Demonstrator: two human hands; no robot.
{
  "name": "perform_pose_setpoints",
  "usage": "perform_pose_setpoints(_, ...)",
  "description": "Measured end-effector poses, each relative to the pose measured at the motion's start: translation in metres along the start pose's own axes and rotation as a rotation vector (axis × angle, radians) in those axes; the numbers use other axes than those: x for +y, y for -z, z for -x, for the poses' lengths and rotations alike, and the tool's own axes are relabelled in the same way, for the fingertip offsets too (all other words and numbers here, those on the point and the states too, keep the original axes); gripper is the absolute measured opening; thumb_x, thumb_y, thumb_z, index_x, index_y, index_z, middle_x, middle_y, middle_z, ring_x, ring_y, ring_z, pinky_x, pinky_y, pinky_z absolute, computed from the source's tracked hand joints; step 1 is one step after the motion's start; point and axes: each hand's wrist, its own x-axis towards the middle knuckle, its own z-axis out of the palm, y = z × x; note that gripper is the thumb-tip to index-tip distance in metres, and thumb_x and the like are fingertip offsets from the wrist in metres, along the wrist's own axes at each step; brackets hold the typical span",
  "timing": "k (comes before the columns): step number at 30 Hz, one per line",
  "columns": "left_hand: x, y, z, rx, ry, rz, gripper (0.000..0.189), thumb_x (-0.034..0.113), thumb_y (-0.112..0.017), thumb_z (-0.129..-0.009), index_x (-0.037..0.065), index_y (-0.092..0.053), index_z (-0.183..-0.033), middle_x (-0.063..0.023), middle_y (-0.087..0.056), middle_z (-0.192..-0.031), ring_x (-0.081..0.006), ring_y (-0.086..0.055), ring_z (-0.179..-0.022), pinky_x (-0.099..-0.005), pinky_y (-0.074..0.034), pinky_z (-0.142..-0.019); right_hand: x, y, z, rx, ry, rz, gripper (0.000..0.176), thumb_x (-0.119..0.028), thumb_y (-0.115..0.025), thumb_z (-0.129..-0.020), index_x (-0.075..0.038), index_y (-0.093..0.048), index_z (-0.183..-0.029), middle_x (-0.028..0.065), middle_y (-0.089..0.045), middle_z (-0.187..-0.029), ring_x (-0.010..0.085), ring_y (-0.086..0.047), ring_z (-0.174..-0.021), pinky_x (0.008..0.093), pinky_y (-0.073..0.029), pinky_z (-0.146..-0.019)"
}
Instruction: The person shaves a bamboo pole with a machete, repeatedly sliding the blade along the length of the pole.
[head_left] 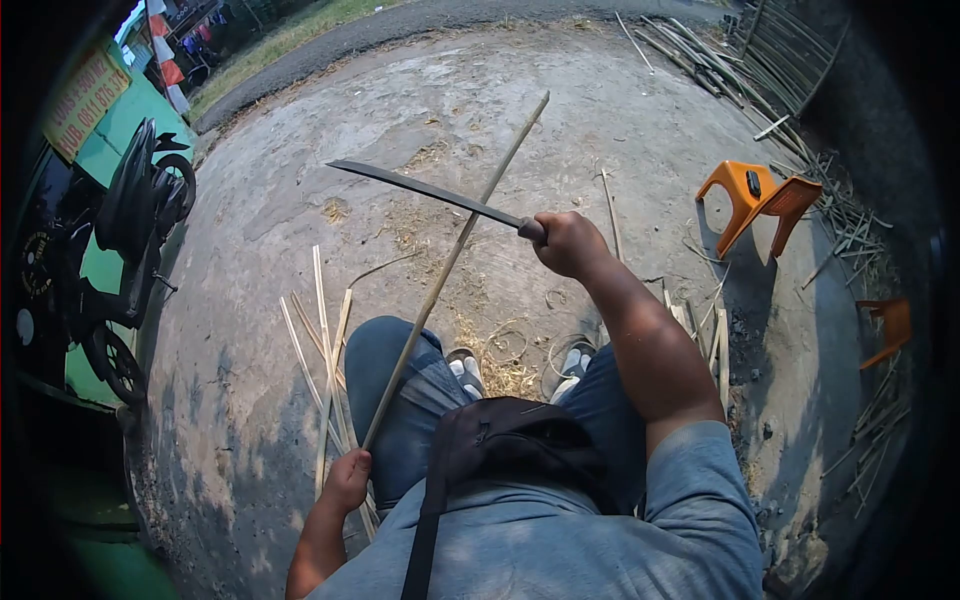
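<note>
My right hand (572, 244) is closed round the short handle of a long machete (430, 189), whose dark blade points left. The blade crosses a long thin bamboo pole (452, 262); whether they touch I cannot tell. Low on the left, my left hand (347, 480) grips the lower end of that pole, which slants up and away past my knee. Pale split strips (325, 340) lie beside my left hand and leg. A black bag (520, 450) rests on my lap.
An orange plastic chair (740, 205) stands at the right with a small dark object on it. Bamboo poles (705, 62) and cut sticks lie behind it. A motorbike (130, 240) is parked at the left. Shavings (510, 375) litter the ground between my feet.
</note>
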Motion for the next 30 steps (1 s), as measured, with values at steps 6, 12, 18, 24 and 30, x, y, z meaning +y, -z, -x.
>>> perform_pose_setpoints(6, -0.001, -0.005, -0.001, 0.012, -0.016, -0.009, 0.066, 0.064, -0.047, -0.105, 0.002, -0.056, -0.083, -0.0031, -0.052, -0.070, -0.0131, -0.049, -0.070, -0.0332, -0.042, -0.064, -0.034, 0.022, 0.016, -0.230, 0.011, 0.090, 0.014, -0.022, -0.064, -0.091, -0.018, -0.075, -0.099, 0.0134, -0.075, -0.094, 0.0350, -0.072, -0.094, 0.0490, -0.057, -0.082)
perform_pose_setpoints(12, 0.009, -0.005, 0.001, 0.038, -0.030, -0.080, 0.067, 0.064, -0.046, -0.105, 0.002, -0.054, -0.082, -0.0046, -0.050, -0.068, -0.0143, -0.049, -0.068, -0.0349, -0.042, -0.062, -0.051, 0.015, 0.019, -0.214, 0.205, 0.228, 0.011, -0.024, -0.066, -0.089, -0.016, -0.073, -0.092, 0.0122, -0.074, -0.086, 0.0352, -0.073, -0.086, 0.0483, -0.058, -0.077)
perform_pose_setpoints(18, 0.012, -0.006, 0.000, 0.063, -0.077, -0.095, 0.067, 0.063, -0.046, -0.106, 0.001, -0.055, -0.082, -0.0065, -0.052, -0.066, -0.0163, -0.049, -0.066, -0.0369, -0.042, -0.061, -0.017, 0.004, -0.003, 0.034, -0.036, 0.149, 0.011, -0.021, -0.066, -0.089, -0.014, -0.074, -0.093, 0.0154, -0.074, -0.087, 0.0357, -0.074, -0.083, 0.0485, -0.059, -0.075)
perform_pose_setpoints(24, 0.020, -0.004, 0.003, 0.066, -0.080, -0.146, 0.067, 0.063, -0.046, -0.106, 0.001, -0.054, -0.082, -0.0088, -0.051, -0.066, -0.0169, -0.049, -0.066, -0.0377, -0.042, -0.061, -0.026, 0.016, 0.011, -0.133, 0.020, 0.128, 0.013, -0.021, -0.065, -0.089, -0.017, -0.075, -0.096, 0.0130, -0.074, -0.089, 0.0359, -0.073, -0.087, 0.0488, -0.058, -0.079)
perform_pose_setpoints(30, 0.007, -0.009, -0.002, 0.075, -0.097, -0.103, 0.068, 0.065, -0.047, -0.104, 0.001, -0.053, -0.081, -0.0074, -0.050, -0.066, -0.0163, -0.048, -0.066, -0.0376, -0.041, -0.061, -0.055, 0.006, 0.025, -0.276, 0.304, 0.160, 0.010, -0.022, -0.068, -0.085, -0.014, -0.072, -0.089, 0.0111, -0.073, -0.085, 0.0350, -0.072, -0.086, 0.0483, -0.057, -0.076)
